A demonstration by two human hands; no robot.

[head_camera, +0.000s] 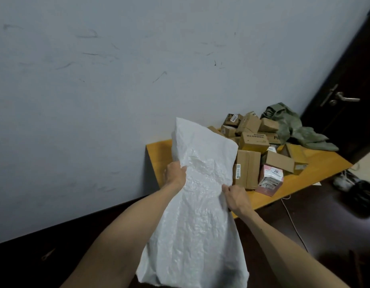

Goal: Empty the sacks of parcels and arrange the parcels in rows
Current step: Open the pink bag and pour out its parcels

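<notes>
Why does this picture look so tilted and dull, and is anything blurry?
Head view: the wide lens tilts and bends the wall and door. Head view: light is dim, cool and flat, with no glare on the sack gripped by the left hand and right hand. Head view: parcels look soft, labels mostly unreadable.

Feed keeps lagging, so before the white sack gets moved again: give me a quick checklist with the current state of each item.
1. The left hand grips the white sack by one edge: ok.
2. The right hand grips the opposite edge: ok.
3. Sack fully emptied: cannot tell; it hangs limp, but its inside is hidden.
4. Parcels arranged in rows: not ok; the cardboard boxes lie in a loose heap.
5. Room for rows on the wooden table: ok; bare wood shows beside the heap.
6. The pink box safely on the table: cannot tell; it sits close to the near edge.
</notes>
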